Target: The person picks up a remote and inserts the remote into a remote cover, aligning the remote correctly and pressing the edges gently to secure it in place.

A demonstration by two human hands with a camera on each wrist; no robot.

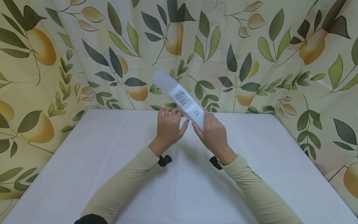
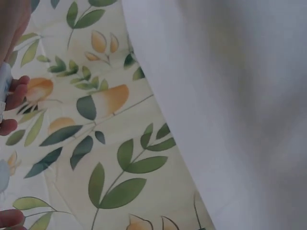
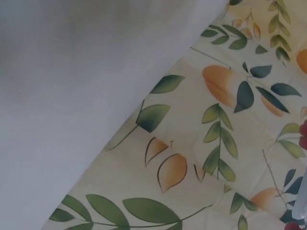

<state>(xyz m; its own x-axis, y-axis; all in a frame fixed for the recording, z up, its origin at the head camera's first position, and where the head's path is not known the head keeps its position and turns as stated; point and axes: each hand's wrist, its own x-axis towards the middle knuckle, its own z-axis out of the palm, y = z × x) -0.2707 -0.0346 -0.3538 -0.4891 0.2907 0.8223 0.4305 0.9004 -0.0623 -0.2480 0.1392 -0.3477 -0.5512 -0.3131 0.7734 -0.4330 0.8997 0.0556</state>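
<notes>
A long white pack (image 1: 179,96) with a grey printed label points up and to the left above the far middle of the table. My right hand (image 1: 212,133) grips its lower end, fingers curled round it. My left hand (image 1: 168,126) hovers just left of that end with fingers relaxed and thumb spread; whether it touches the pack is unclear. In the left wrist view, fingertips (image 2: 14,93) and a sliver of the pack (image 2: 3,79) show at the left edge. The right wrist view catches only a pale strip of the pack (image 3: 302,206) at the right edge.
A white cloth covers the table (image 1: 112,180), which fills the lower half of the head view. A curtain (image 1: 279,62) printed with green leaves and yellow fruit closes off the back and both sides. Small black wrist mounts (image 1: 164,160) sit at both cuffs.
</notes>
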